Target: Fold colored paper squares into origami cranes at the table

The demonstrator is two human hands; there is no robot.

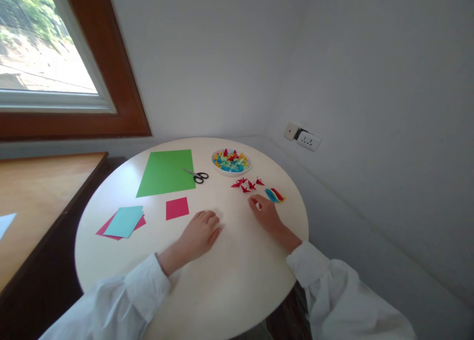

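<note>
My left hand [202, 233] rests on the round white table [229, 281], its fingers loosely bent, the thumb apart, and nothing visible in it. Just beyond it lies a pink paper square [177, 208]. My right hand [267, 212] has its fingers curled in a pinch beside several small red paper cranes [252, 185]. A speck of red shows in the gap of that pinch, too small to name. To the right of those fingers is a small bundle of blue, yellow and red folded paper pieces [274, 195].
A white bowl [216, 168] of colourful paper cranes stands at the back. Black-handled scissors [199, 177] lie across the edge of a green sheet [166, 172]. Light-blue paper [125, 221] overlaps pink paper [104, 225] at left. A wall socket [308, 140] is behind.
</note>
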